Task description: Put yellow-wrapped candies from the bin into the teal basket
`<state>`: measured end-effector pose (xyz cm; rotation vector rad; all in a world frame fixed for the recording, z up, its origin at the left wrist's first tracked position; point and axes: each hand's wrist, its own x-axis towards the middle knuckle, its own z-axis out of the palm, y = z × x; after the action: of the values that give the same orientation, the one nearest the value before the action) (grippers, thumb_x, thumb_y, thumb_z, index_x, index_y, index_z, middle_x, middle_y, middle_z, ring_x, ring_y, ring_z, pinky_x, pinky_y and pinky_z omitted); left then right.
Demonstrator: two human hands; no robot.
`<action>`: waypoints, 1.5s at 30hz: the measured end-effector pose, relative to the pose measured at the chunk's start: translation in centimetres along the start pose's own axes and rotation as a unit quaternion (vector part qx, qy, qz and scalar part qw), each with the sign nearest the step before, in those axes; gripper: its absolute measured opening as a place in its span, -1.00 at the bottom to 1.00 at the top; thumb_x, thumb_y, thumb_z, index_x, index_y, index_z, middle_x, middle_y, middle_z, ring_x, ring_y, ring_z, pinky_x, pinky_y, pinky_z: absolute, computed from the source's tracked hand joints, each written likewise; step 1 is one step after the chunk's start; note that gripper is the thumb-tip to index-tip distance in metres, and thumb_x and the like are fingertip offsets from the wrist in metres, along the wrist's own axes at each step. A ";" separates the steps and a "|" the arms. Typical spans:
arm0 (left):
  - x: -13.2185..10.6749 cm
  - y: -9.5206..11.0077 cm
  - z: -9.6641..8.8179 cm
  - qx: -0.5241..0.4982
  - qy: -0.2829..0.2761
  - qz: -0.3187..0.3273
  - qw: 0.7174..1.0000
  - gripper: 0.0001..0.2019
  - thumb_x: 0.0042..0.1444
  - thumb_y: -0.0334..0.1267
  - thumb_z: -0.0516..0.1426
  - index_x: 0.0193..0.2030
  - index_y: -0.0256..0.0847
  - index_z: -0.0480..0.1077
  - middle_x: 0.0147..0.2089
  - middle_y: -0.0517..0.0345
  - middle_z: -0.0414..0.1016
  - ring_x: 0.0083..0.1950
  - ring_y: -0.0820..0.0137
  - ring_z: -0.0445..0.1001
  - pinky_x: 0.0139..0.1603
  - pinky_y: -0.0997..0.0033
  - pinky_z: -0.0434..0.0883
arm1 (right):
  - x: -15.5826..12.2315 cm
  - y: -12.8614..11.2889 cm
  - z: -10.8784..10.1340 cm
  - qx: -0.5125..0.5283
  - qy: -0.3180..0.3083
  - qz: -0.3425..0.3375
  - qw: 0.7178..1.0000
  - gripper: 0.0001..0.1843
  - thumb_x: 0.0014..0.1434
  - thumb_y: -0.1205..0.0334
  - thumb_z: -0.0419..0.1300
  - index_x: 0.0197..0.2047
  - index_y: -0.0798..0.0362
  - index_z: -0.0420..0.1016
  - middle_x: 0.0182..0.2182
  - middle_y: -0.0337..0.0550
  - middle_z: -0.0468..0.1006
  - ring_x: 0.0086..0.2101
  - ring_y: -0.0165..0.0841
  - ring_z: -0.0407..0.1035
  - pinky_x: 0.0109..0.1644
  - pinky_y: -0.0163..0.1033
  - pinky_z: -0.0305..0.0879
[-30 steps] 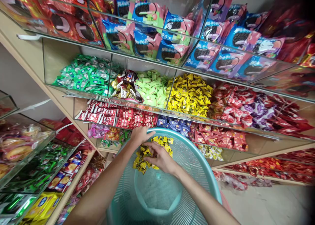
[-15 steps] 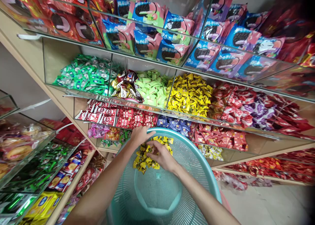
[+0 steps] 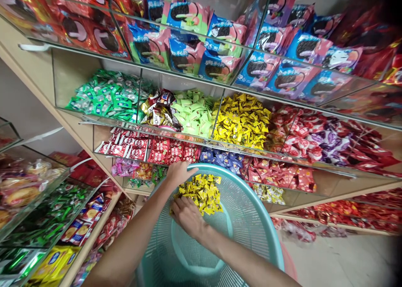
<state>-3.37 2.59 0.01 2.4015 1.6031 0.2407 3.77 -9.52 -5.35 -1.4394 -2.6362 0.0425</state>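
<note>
A teal mesh basket (image 3: 251,220) is tilted up toward the candy shelves. My left hand (image 3: 179,172) grips its far rim. A heap of yellow wrapped candies (image 3: 202,190) lies inside against the far wall. My right hand (image 3: 186,213) reaches into the basket, its fingers curled under the lower left edge of that heap; what the fingers hold is hidden.
Glass-fronted wooden shelves (image 3: 78,132) rise ahead, holding green candies (image 3: 106,94), light green candies (image 3: 193,111), yellow candies (image 3: 243,119), red packets (image 3: 150,147) and blue cookie packs (image 3: 216,48). More bins (image 3: 37,195) stand at the left. Bare floor (image 3: 345,257) lies at the lower right.
My right hand has slid down and left off the top of the yellow candies to their lower edge, uncovering the heap. My left hand stays on the rim.
</note>
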 end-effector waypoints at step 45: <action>0.1 -0.2 0.3 0.025 0.013 0.008 1.000 -0.35 0.08 0.26 -0.23 -0.22 -0.21 0.45 -0.31 -0.06 0.52 -0.23 0.19 0.48 -0.26 0.32 0.33 | 0.2 4.8 -6.2 0.663 -0.020 0.138 0.735 -0.85 0.02 0.24 0.15 -0.51 0.08 0.29 -0.50 -0.29 0.42 -0.45 -0.48 0.28 -0.31 -0.33 0.19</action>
<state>-3.47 2.69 -0.39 2.4591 1.6189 0.2390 8.48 -7.03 0.37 -1.1067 -1.4770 1.5817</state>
